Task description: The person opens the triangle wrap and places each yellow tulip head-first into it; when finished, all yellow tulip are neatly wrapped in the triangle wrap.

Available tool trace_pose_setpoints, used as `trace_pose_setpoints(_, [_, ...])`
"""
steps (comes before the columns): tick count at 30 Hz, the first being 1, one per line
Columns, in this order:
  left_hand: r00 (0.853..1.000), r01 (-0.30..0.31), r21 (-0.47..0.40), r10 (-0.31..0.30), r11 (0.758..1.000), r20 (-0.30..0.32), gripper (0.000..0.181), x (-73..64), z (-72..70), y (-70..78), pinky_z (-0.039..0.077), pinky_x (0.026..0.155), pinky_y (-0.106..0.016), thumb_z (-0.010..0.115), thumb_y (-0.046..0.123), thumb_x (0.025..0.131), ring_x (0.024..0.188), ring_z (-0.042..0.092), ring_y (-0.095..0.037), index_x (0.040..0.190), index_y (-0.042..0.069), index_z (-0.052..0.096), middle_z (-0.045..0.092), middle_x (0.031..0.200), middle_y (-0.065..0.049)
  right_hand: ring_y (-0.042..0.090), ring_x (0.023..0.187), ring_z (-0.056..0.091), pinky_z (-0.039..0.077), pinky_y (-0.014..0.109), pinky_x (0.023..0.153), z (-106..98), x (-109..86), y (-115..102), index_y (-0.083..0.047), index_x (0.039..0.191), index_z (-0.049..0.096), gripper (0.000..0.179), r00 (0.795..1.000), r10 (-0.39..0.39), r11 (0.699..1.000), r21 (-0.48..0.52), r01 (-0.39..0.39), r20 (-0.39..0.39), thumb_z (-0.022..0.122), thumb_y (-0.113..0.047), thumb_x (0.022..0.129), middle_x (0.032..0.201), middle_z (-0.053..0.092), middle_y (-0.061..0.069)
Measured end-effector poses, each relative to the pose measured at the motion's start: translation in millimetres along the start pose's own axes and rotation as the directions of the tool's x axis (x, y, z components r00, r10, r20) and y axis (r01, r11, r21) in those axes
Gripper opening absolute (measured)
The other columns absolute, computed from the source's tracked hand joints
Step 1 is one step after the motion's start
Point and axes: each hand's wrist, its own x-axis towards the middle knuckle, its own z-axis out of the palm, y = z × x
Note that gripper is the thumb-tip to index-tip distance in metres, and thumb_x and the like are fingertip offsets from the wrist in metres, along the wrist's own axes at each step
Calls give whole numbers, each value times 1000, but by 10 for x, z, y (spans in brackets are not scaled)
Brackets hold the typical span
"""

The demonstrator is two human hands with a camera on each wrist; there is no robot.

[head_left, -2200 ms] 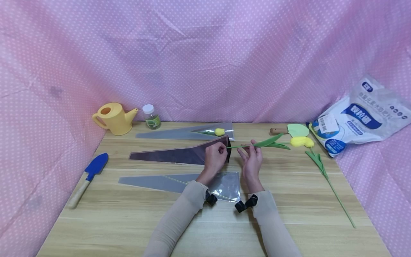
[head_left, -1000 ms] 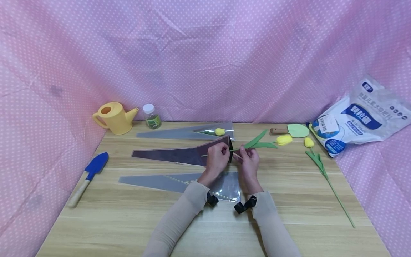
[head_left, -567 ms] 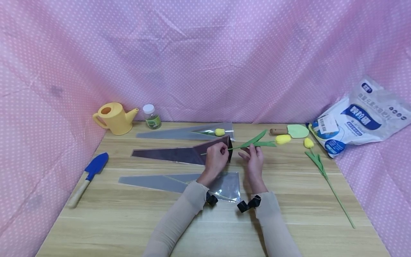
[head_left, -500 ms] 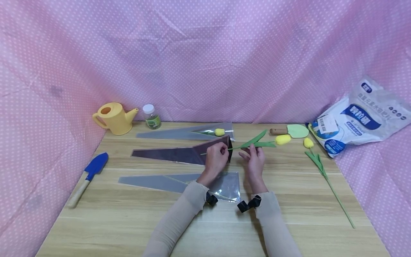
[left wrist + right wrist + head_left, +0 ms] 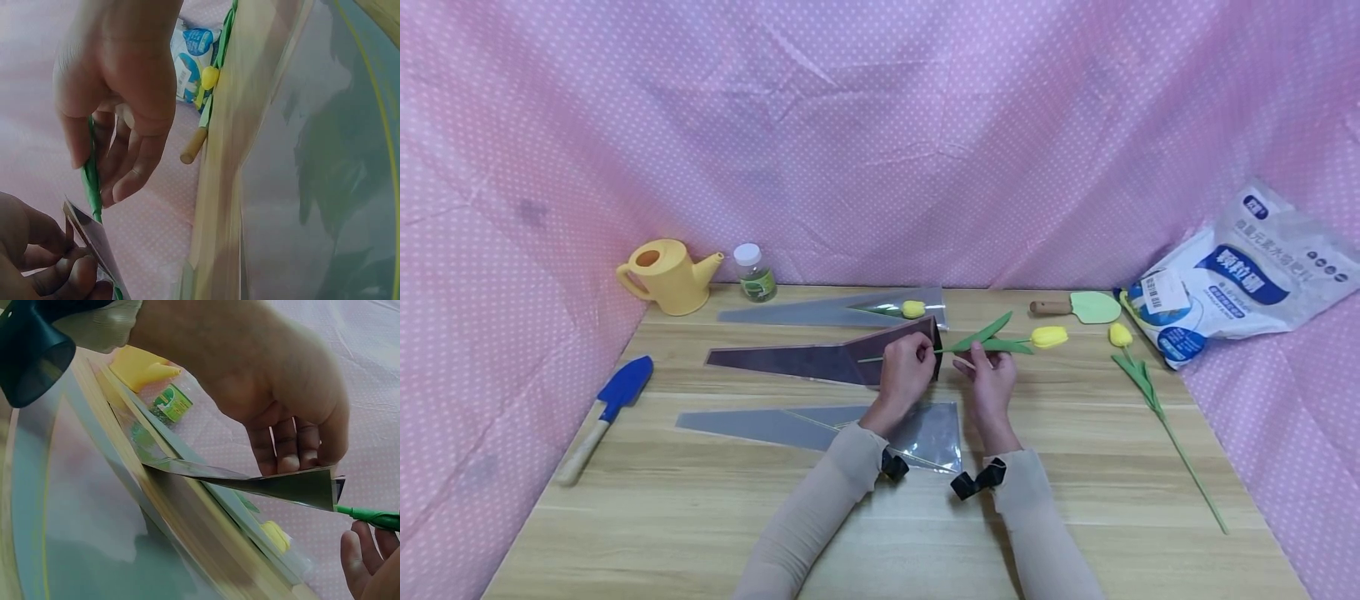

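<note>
My left hand [image 5: 904,373] pinches the open right end of a dark, tapered flower sleeve [image 5: 797,365], raised a little off the table in the right wrist view. Fingers of my right hand [image 5: 992,387] hold a yellow tulip [image 5: 1048,337] by its stem and green leaves [image 5: 381,519], just right of the sleeve's mouth. The stem runs into the sleeve and shows through its film; the leaves and bloom are outside. Behind lies a grey sleeve [image 5: 790,312] with a tulip inside. In front lies a clear grey sleeve [image 5: 737,424] with gold lines.
A loose yellow tulip [image 5: 1180,450] lies at right, beside a white-blue bag [image 5: 1240,275]. A green trowel [image 5: 1093,307] lies at the back right. At left are a yellow watering can [image 5: 666,279], a lidded jar [image 5: 756,275] and a blue trowel [image 5: 617,400].
The tulip has moved left, its stem sliding deeper into the dark sleeve. My right hand shifted its hold along the stem; my left hand stayed at the sleeve's mouth.
</note>
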Motion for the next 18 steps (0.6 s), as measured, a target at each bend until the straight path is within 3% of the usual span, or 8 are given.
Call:
trace_pose_setpoints(7, [1000,-12,15,12,1000,-14,8,6,0,16,46,58,-19,67,1,83,64,60,-13,82,5,73,69,71,-5,6,81,71,61,26,75,35,-29,24,-9,114,54,17,1000,-11,998,-67,11,9,60,-9,98,94,67,-7])
trace_pose_setpoints(18, [999,-34,6,34,999,-6,7,-14,4,50,45,57,-19,68,1,84,63,60,-14,82,4,73,69,72,-5,7,86,69,61,28,78,52,-41,98,-7,120,55,25,998,55,986,-156,-51,20,63,-13,98,94,66,-7])
